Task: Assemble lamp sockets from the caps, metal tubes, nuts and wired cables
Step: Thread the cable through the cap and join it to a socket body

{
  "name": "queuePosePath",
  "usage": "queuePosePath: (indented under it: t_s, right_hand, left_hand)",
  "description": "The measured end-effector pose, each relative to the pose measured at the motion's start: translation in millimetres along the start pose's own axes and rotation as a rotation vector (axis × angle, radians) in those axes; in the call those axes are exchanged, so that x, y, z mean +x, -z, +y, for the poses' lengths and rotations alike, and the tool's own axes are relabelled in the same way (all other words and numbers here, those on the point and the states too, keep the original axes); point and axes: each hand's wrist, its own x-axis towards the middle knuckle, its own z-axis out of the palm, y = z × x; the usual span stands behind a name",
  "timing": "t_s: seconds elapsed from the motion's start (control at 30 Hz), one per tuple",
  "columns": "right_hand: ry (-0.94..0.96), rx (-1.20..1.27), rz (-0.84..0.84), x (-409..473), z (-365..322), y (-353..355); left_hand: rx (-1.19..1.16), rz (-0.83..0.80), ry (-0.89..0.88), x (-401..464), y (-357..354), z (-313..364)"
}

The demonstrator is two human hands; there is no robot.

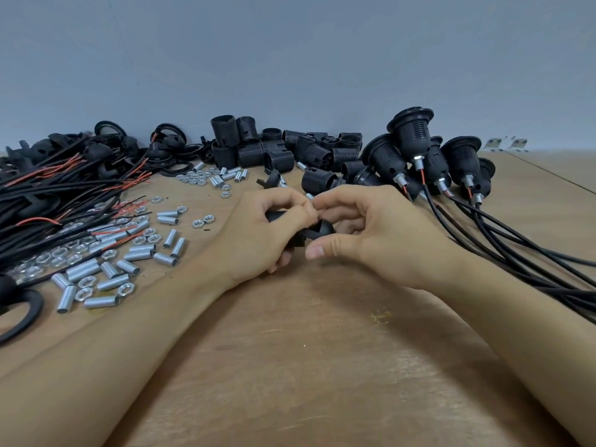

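Right now, in the head view, the left hand (pixel 271 227) grips a black socket (pixel 277 216) and the right hand (pixel 364 230) pinches its cap (pixel 317 232), likely to join them. Tubes (pixel 129 262) and nuts (pixel 87 290) lie left, near the cables (pixel 58 195). Done sockets (pixel 416 150) sit right. Bare table (pixel 306 350) lies in front, away from any edge.

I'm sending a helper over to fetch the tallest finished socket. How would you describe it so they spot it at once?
Look at the wooden table, far right, where finished sockets with trailing black cables lean in a cluster. The one you want stands at the back, rising above the rest. Its wide flange points up and a red wire leaves its metal tube below.
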Motion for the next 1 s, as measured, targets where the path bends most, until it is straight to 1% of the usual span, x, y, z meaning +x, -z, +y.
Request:
queuePosePath:
  t_s: [0.07, 0.13, 0.27, 0.33, 0.43, 0.57, 0.73, 0.8, 0.9, 1.0]
  right_hand:
    - [-0.002, 0.043, 0.004, 0.3, 0.4, -0.7]
    - [-0.005, 0.081, -0.006, 0.3, -0.5, -1.2]
    - [-0.030, 0.092, 0.014, -1.0, -2.8, -1.8]
    - [-0.055, 0.165, 0.012, -1.4, -2.5, -0.2]
    - [-0.088, 0.304, -0.041, -0.9, -1.8, 1.0]
    - [-0.096, 0.264, -0.054, -1.3, -2.4, -0.8]
    - [-0.119, 0.380, -0.097, -0.3, 0.0, 0.8]
    - [-0.146, 0.369, -0.086, 0.3, 2.1, 1.0]
    - [-0.168, 0.342, -0.120, -0.7, 3.2, 1.4]
    - [-0.150, 0.319, -0.100, -0.5, 2.2, 1.3]
  left_hand:
    - [-0.044, -0.006, 0.032, 0.3, 0.1, 2.6]
    - [-0.032, 0.011, 0.050, -0.7, 0.2, 3.7]
    - [-0.048, 0.067, -0.011, -3.0, -2.2, 3.5]
    - [-0.044, 0.087, -0.054, -3.2, -2.7, 3.7]
    - [0.037, 0.076, -0.121, -4.5, -2.9, 2.0]
    - [0.160, 0.107, -0.194, -4.7, -5.6, -0.5]
    - [0.131, 0.131, -0.191, -4.1, -7.8, -0.5]
    - [0.146, 0.132, -0.180, -4.1, -7.9, -0.8]
    - [0.153, 0.133, -0.166, -5.8, -10.1, 0.3]
    - [0.140, 0.177, -0.178, -7.7, -14.1, 1.2]
